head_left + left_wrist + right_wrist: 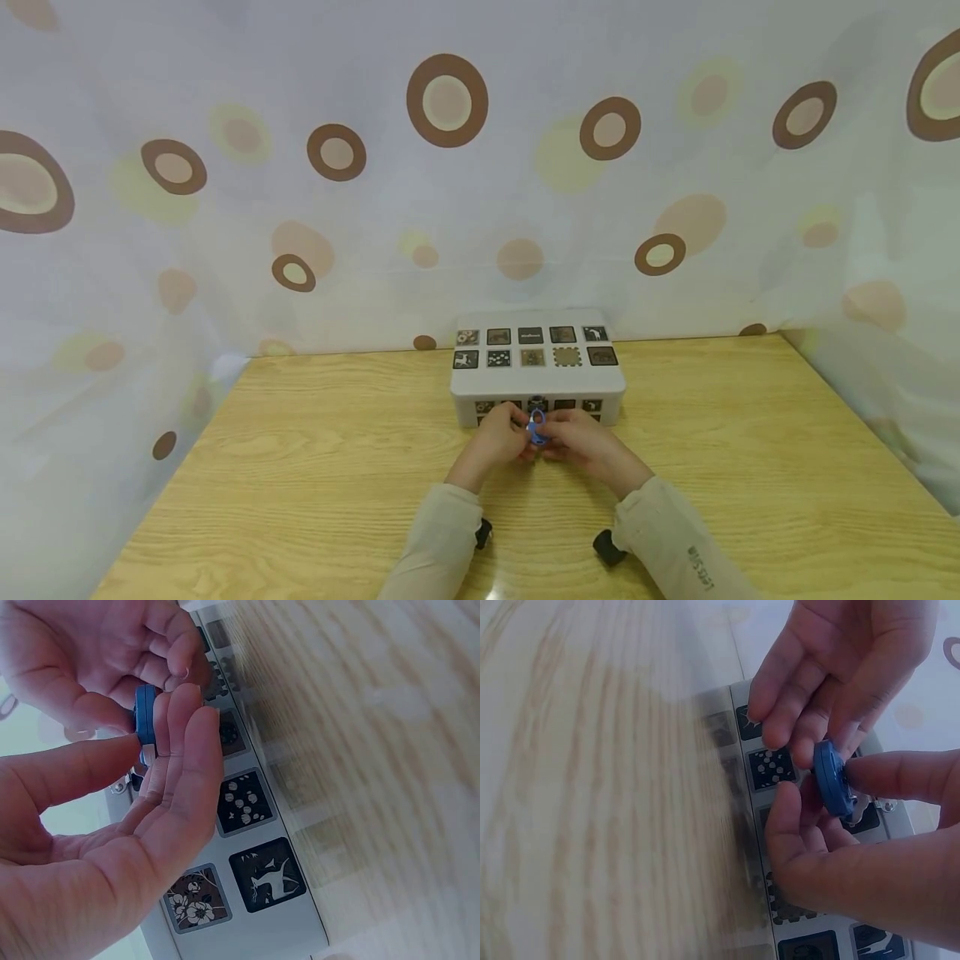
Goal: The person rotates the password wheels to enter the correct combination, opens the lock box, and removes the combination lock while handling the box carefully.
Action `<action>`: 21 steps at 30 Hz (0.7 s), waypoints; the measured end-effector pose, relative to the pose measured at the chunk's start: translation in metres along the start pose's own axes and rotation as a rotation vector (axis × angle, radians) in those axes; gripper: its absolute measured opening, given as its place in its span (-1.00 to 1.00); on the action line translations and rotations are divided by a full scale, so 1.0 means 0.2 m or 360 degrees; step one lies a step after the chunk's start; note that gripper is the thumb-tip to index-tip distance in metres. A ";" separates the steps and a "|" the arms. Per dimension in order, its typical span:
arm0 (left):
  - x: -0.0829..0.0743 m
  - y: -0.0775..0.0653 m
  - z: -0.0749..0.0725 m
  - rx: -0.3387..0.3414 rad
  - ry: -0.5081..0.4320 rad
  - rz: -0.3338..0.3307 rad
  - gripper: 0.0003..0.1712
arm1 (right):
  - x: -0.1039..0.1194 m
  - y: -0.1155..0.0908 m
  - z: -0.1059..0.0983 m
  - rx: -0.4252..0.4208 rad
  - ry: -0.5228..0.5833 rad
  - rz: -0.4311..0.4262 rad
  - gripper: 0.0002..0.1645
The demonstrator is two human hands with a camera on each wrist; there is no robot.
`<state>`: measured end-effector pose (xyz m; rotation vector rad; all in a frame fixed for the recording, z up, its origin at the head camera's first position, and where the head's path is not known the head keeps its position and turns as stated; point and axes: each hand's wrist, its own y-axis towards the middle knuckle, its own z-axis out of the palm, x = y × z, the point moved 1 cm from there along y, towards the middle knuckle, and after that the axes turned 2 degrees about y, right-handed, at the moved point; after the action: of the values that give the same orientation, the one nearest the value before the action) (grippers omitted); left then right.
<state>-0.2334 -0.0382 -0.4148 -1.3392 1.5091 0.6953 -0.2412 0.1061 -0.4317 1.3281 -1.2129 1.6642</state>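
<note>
In front of a white box (536, 379) with dark picture squares, both hands meet at a small blue oval thing (537, 427) with a loop. My left hand (497, 437) pinches its lower end between thumb and fingers, as the left wrist view shows. From the other side, my right hand (870, 855) presses its thumb on the flat blue face (831, 778), fingers curled behind. A small pale piece (148, 754) sticks out from the blue thing's end. Close behind is the box's metal clasp (887, 804). What kind of thing the blue piece is, I cannot tell.
The box stands at the back of a light wood table (337, 467), its lid down. A white curtain (525, 208) with brown and yellow circles hangs behind and at both sides. Black bands (609, 547) are at the wrists, by the pale sleeves.
</note>
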 end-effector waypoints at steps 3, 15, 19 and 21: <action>0.00 0.00 0.00 0.0002 -0.0009 0.0000 -0.86 | 0.00 0.00 0.00 -0.0007 0.0002 -0.0015 -0.59; -0.01 -0.01 0.00 0.0000 -0.0003 -0.0027 -0.87 | -0.02 0.01 0.01 0.0008 0.0001 -0.0010 -0.59; -0.02 -0.01 0.00 -0.0003 -0.0005 -0.0030 -0.86 | -0.02 0.01 0.01 -0.0005 -0.0025 -0.0021 -0.61; -0.02 -0.01 0.00 -0.0005 -0.0004 -0.0037 -0.86 | -0.01 0.01 0.01 -0.0008 -0.0064 -0.0025 -0.62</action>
<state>-0.2308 -0.0369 -0.4108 -1.3557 1.4888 0.6842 -0.2407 0.1036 -0.4348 1.3702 -1.2262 1.6296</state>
